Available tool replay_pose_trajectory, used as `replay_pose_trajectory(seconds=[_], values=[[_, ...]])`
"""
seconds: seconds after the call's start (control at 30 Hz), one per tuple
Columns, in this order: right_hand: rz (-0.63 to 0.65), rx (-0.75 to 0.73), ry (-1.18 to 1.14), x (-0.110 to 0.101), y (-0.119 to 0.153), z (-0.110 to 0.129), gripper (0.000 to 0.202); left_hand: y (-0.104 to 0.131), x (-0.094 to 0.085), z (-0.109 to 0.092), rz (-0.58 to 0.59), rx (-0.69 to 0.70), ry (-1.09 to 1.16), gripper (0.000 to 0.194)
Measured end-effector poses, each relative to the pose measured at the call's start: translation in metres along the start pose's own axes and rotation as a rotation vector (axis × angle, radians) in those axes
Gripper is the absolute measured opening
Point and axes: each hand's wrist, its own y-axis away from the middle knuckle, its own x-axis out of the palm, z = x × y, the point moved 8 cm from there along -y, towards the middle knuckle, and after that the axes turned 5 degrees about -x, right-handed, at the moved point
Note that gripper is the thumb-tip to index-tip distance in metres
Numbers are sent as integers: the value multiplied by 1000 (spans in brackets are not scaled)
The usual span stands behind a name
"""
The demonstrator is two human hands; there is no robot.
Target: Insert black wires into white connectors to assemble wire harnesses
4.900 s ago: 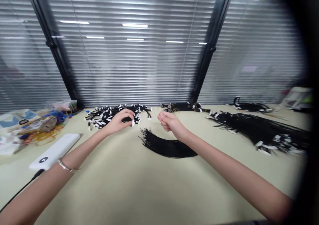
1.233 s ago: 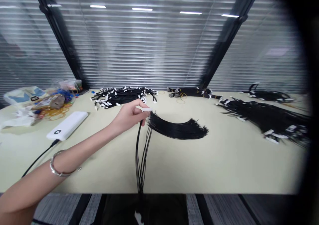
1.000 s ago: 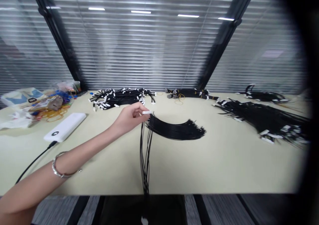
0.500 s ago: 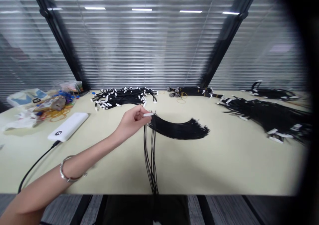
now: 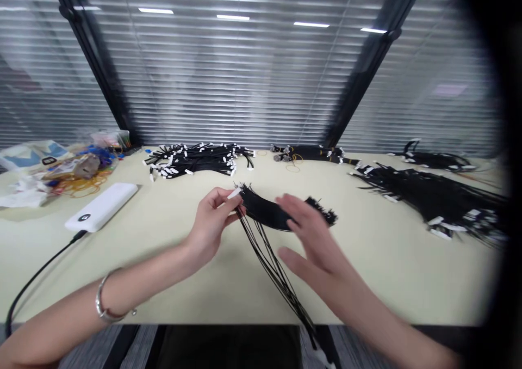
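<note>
My left hand (image 5: 215,216) pinches a small white connector (image 5: 234,193) between thumb and fingers, near the table's middle. From this connector a set of thin black wires (image 5: 271,265) runs down to the right and over the table's front edge, with a whitish piece (image 5: 322,356) at its lower end. Just beyond lies a curved bundle of loose black wires (image 5: 265,209). My right hand (image 5: 312,244), a little blurred, hovers over that bundle's right part with thumb and fingers apart, nothing in it.
At the back lie black cables with white connectors (image 5: 199,159) and tied black bundles (image 5: 314,152). More black wire harnesses (image 5: 428,195) spread on the right. A white power bank (image 5: 101,207) with a cable and a heap of plastic bags (image 5: 81,165) are on the left.
My right hand has come into view from the lower right, over the wire bundle. The hanging wires have swung to the right, and the connector in my left hand has tilted.
</note>
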Motion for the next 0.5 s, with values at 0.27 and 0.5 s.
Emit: replay_pose_trajectory(seconds=[0.27,0.5], values=[[233,337,-495,51,-43,-67,24,11,-10,4,-144,120,-121,13],[351,413,-496,29,-38,-61,28,7,-19,-12,119,566,-802,10]])
